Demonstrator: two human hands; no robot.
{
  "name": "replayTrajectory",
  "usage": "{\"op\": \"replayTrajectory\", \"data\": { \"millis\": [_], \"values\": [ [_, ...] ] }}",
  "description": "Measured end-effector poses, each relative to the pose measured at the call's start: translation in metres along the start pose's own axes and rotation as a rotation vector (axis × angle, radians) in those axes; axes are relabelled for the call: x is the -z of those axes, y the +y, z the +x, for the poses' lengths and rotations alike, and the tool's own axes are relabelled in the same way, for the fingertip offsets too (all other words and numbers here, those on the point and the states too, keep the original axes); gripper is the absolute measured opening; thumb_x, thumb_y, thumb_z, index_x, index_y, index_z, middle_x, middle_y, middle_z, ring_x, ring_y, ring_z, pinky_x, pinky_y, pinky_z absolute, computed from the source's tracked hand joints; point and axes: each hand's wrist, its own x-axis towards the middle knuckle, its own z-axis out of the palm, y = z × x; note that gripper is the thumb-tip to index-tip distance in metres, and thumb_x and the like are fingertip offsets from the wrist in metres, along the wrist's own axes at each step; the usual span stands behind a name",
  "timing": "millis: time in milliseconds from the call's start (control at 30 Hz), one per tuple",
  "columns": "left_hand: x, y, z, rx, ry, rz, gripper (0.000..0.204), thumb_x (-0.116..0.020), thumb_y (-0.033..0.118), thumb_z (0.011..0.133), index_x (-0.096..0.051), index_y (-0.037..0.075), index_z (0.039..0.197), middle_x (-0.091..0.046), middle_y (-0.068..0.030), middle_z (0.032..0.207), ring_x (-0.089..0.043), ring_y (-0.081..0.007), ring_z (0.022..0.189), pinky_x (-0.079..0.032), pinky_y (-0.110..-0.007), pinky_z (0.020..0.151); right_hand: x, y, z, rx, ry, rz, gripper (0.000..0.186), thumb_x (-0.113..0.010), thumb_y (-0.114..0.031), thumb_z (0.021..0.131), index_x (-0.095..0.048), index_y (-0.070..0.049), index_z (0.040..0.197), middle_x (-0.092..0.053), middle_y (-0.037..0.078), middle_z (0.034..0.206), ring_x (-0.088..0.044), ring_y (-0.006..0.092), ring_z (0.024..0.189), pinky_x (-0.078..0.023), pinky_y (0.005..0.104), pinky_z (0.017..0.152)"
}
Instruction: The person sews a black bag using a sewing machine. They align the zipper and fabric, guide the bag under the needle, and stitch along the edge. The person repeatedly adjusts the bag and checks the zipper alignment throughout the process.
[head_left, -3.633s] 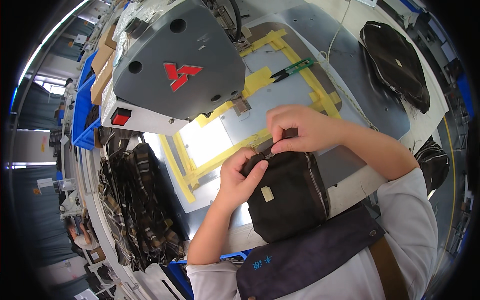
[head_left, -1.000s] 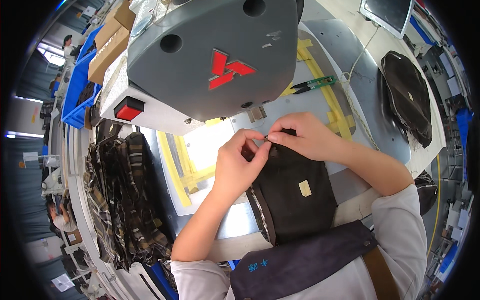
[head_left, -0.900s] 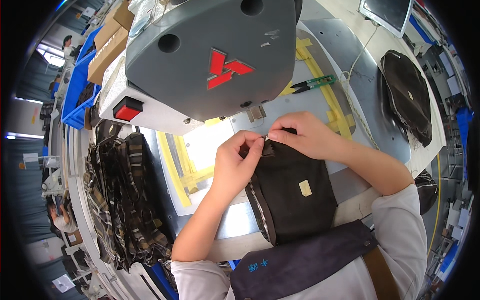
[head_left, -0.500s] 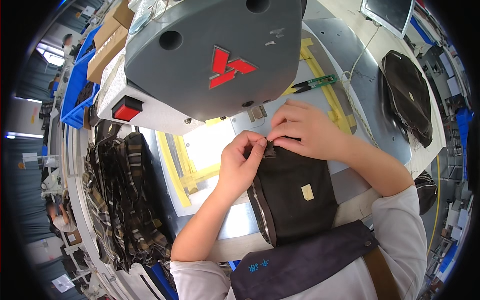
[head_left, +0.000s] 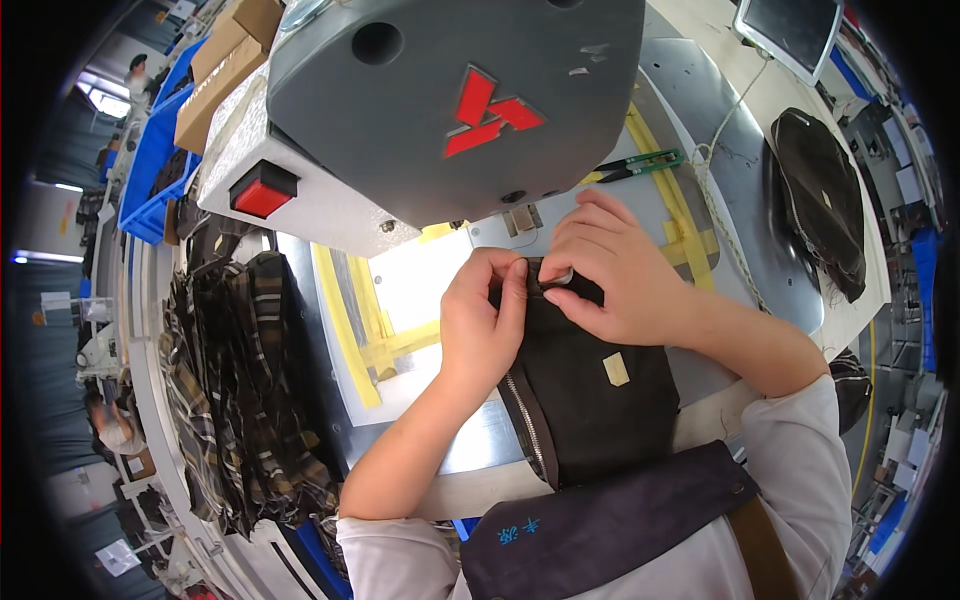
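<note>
My left hand (head_left: 496,305) pinches the top end of a dark brown fabric pouch (head_left: 590,420) between thumb and finger. My right hand (head_left: 605,275) is closed at the same top end, just right of my left thumb, with thumb and index finger at a small shiny piece that I cannot make out clearly and its other fingers curled. A silver zipper (head_left: 530,430) runs along the pouch's left side, and a small pale patch (head_left: 617,370) sits on its face. The pouch lies on the taped machine plate (head_left: 390,352), below the grey machine head (head_left: 420,140).
Plaid fabric pieces (head_left: 240,400) are piled left. Blue bins (head_left: 145,200) and cardboard boxes (head_left: 200,110) stand behind them. Green-handled snips (head_left: 650,160), a cord (head_left: 705,180), another dark pouch (head_left: 810,190) and a screen (head_left: 785,30) are right. Co-workers (head_left: 120,435) sit at far left.
The pouch has turned, its zipper moving from right side to left. My right hand has shifted its fingers at the top end, some lifting higher. The view has shifted, showing more machine head.
</note>
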Motion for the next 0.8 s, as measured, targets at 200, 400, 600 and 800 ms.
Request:
{"op": "replayTrajectory", "data": {
  "millis": [200, 400, 600, 800],
  "values": [
    [0.0, 0.009, -0.003, -0.155, 0.01, 0.154, 0.003, -0.059, 0.004, 0.089, -0.057, 0.001, 0.09, -0.06, -0.0112, 0.077, -0.061, -0.0228, 0.066, -0.048, -0.031, 0.062, 0.002, 0.002, -0.002, -0.268, -0.088, 0.147, 0.015, -0.072, -0.008, 0.07, -0.062, -0.009, 0.081, -0.06, 0.001, 0.082, -0.055, 0.0216, 0.089, -0.038, 0.0376, 0.097],
    [0.0, 0.003, 0.0, -0.084, 0.025, 0.01, 0.003, -0.057, 0.003, 0.092, -0.056, 0.0, 0.092, -0.058, -0.0077, 0.075, -0.057, -0.0154, 0.066, -0.047, -0.028, 0.063, 0.008, 0.004, -0.005, 0.022, -0.04, -0.122, 0.012, -0.073, -0.014, 0.072, -0.068, -0.012, 0.083, -0.06, -0.002, 0.084, -0.056, 0.018, 0.094, -0.033, 0.0477, 0.105],
    [0.004, -0.012, 0.005, 0.184, -0.075, -0.269, 0.006, -0.055, 0.005, 0.093, -0.054, 0.0, 0.095, -0.055, -0.0022, 0.08, -0.051, -0.0093, 0.075, -0.044, -0.024, 0.071, -0.006, 0.008, -0.012, 0.199, 0.006, -0.303, 0.012, -0.075, -0.013, 0.071, -0.067, -0.015, 0.081, -0.061, -0.005, 0.084, -0.057, 0.0165, 0.1, -0.03, 0.0534, 0.107],
    [0.017, 0.003, 0.005, 0.073, -0.325, -0.301, 0.015, -0.057, 0.004, 0.089, -0.051, 0.002, 0.102, -0.053, -0.0019, 0.091, -0.048, -0.0085, 0.083, -0.041, -0.024, 0.078, 0.003, 0.008, -0.008, -0.041, 0.064, -0.161, 0.011, -0.073, -0.012, 0.075, -0.065, -0.014, 0.082, -0.063, -0.003, 0.082, -0.057, 0.0168, 0.1, -0.032, 0.0528, 0.106]
  ]
}}
